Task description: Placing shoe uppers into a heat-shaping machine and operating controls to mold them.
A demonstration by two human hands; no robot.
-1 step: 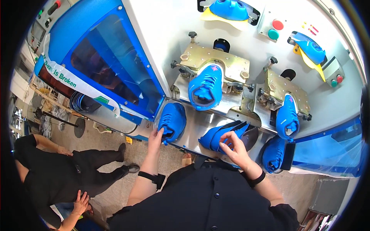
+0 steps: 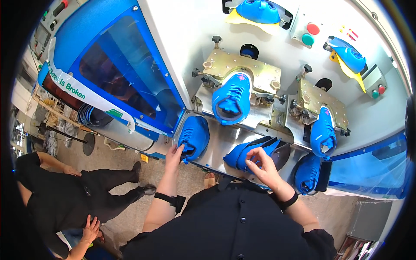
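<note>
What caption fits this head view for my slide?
Left hand grips a blue shoe upper on the steel shelf while right hand pinches another blue upper below two clamped shoes.

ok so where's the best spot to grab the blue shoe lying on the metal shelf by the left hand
Probably the heel end of the blue shoe, coming from below, the person's side. It lies with its toe pointing up toward the machine and its open collar facing the shelf edge, where the left hand already touches it, so fingers can hook into the opening.
</note>
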